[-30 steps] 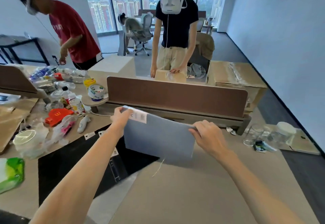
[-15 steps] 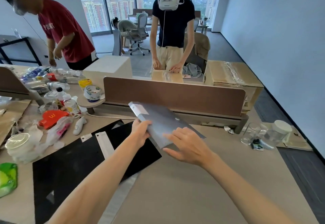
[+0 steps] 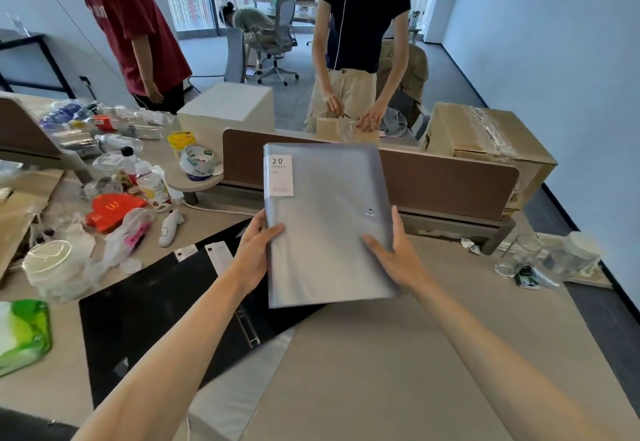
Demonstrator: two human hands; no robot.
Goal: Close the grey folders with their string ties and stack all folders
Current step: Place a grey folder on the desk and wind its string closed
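I hold a grey folder [image 3: 325, 222] up above the desk, its front cover facing me, closed. A white "20 pockets" label sits at its top left and a small round button near its right edge. My left hand [image 3: 258, 250] grips the lower left edge, thumb on the cover. My right hand [image 3: 394, 253] grips the lower right edge. A black ring binder [image 3: 156, 305] lies open on the desk below and to the left. No string shows on the cover.
Food packaging, bottles, tape rolls and bags [image 3: 114, 198] crowd the desk's left side. A brown divider panel [image 3: 443, 184] runs behind the folder. Glass jars [image 3: 540, 257] stand at the right. One person [image 3: 360, 38] stands beyond the divider, another [image 3: 131, 25] at the left.
The folder has turned from tilted and edge-on to flat with its front cover facing me. Both hands have shifted to its lower side edges.
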